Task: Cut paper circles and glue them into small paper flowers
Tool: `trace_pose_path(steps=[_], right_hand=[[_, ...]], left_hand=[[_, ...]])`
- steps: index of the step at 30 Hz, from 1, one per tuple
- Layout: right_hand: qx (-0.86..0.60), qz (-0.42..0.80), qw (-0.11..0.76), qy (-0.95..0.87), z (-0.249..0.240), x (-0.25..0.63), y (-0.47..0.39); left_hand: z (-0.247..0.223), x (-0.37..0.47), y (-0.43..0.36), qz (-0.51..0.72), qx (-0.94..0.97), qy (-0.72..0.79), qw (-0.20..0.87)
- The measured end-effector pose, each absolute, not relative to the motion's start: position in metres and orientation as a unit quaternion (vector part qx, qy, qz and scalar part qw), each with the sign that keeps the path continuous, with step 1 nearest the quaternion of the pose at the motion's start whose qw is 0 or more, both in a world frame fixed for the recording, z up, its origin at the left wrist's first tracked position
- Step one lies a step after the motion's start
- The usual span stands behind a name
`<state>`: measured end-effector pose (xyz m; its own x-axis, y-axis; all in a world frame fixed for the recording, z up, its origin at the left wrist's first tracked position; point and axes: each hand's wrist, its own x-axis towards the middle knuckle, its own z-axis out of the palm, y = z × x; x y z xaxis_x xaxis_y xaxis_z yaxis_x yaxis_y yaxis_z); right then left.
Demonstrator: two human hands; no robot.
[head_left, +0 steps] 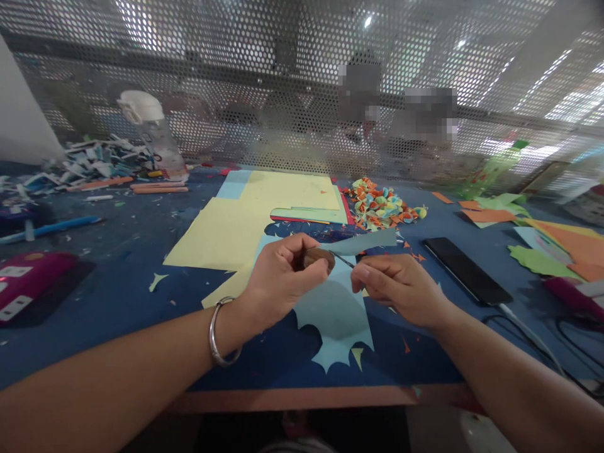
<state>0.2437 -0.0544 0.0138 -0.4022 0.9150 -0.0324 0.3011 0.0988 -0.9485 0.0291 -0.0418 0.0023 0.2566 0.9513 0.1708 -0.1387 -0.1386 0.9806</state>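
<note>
My left hand, with a silver bangle at the wrist, pinches a small brownish round piece between thumb and fingers. A thin dark tool is gripped in the closed fingers of my right hand. Its far end meets the round piece; its exact kind is unclear. A strip of blue-grey paper sticks out to the right behind the fingers. Beneath both hands lies a light blue sheet with rounded bites cut from its edge.
Pale yellow sheets lie beyond my left hand. Behind them is a heap of small coloured paper pieces. A phone with a cable lies right; a magenta case sits left. A bottle stands by a perforated metal screen.
</note>
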Motion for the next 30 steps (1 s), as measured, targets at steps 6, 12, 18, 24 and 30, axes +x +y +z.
trace_pose_path(steps=[6,12,18,24,30], right_hand=[[-0.456,0.477,0.301,-0.689,0.013,0.2459,-0.0549],[-0.457,0.446,0.29,-0.713,0.0126,0.2466,-0.0539],[-0.453,0.415,0.294,-0.732,0.0134,0.2458,-0.0541],[-0.454,0.391,0.283,-0.749,0.0161,0.244,-0.0538],[-0.458,0.369,0.271,-0.762,0.0197,0.242,-0.0544]], left_hand=[[0.0042,0.031,-0.0425,0.486,0.573,0.369,0.547],[0.0057,0.0307,-0.0435,0.48,0.579,0.363,0.55],[0.0021,0.0307,-0.0426,0.477,0.568,0.368,0.56],[0.0019,0.0307,-0.0421,0.471,0.56,0.371,0.571],[0.0071,0.0285,-0.0436,0.436,0.612,0.4,0.525]])
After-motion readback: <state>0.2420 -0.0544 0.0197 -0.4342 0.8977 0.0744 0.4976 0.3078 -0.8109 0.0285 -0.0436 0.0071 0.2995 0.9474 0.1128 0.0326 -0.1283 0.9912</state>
